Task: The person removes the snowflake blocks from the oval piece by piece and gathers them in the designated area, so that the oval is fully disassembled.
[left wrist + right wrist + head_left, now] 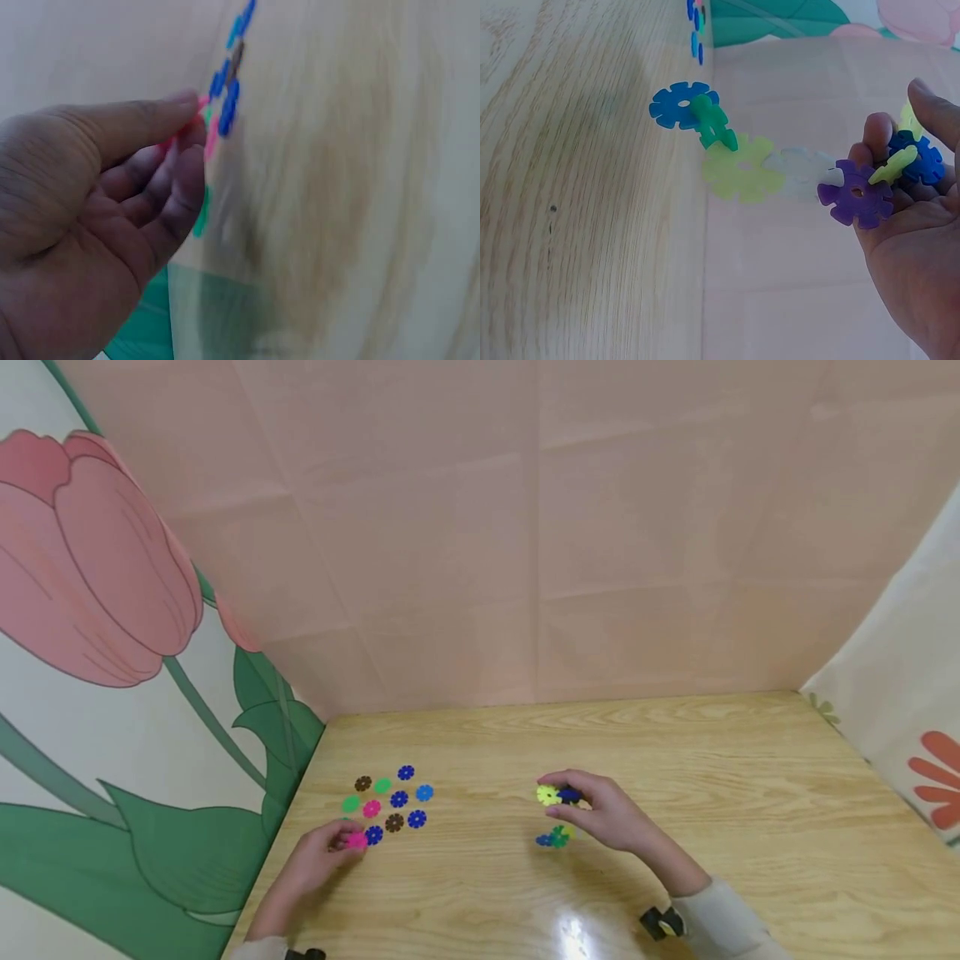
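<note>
Head view facing forward and down, wrist views close to fingers (187,174), table (465,893) shared

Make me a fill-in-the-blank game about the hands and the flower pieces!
The left hand pinches a ____ flower-shaped plastic disc.
The right hand holds a multicoloured plastic flower chain whose hanging end disc is ____.
Linked to it, the neighbouring disc is ____.
____ brown flower-shaped discs show on the light wooden table.

Missing words: pink; blue; green; two.

At left, the bare left hand (318,857) pinches, thumb (154,127) against fingertips (189,169); at right, the bare right hand (606,814) grips, fingers (877,131) bent.
</note>
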